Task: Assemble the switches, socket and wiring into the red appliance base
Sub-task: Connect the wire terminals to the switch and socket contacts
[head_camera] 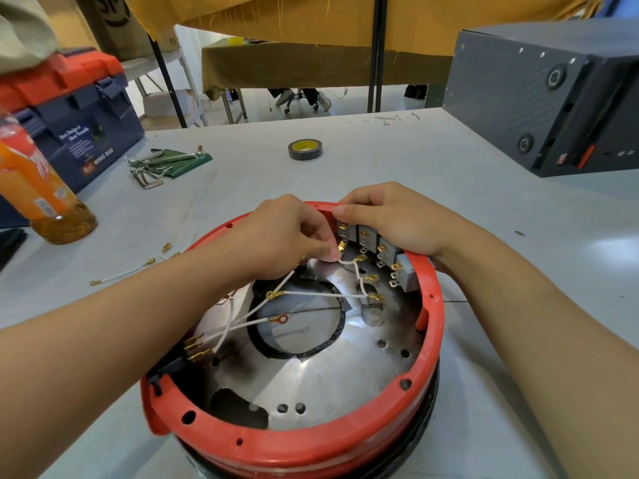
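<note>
The round red appliance base [304, 444] lies open side up on the grey table, its shiny metal plate inside. Several grey switches [377, 243] with brass tabs line the far inner wall. My right hand [390, 216] grips the far rim over those switches. My left hand [287, 233] pinches a brass terminal on a white wire [349, 262] against the leftmost switch's tab. More white wires [249, 319] run from the black socket [173, 364] at the left wall, ending in ring terminals.
Loose white wires [131, 269] with brass ends lie left of the base. An orange drink bottle [38, 188], a blue and red toolbox [76, 108], hex keys [162, 164], a tape roll [305, 149] and a dark box [539, 98] stand farther back.
</note>
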### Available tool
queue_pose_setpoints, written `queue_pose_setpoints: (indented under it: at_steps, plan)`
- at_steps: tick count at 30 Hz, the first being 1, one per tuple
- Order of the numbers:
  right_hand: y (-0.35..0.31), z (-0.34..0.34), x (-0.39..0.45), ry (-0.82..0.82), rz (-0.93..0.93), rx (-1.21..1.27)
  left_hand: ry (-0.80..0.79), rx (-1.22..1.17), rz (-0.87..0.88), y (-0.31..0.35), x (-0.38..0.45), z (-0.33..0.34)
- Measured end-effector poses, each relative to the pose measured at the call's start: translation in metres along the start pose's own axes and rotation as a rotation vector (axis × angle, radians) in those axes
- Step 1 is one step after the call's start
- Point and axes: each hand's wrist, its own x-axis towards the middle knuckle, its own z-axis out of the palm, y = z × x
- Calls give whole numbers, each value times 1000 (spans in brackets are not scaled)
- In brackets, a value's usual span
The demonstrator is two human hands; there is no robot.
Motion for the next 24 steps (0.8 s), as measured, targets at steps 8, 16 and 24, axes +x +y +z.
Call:
queue_pose_setpoints:
  at_steps: [8, 16, 24]
  plan:
    - [-1, 0, -1, 6, 3, -9, 19, 19, -5, 0, 0, 0]
    - [-1, 1, -1, 7, 2, 15, 48, 42, 61, 0, -3, 0]
    - [-1, 1, -1, 7, 5, 25, 79, 148, 153, 2, -7, 2]
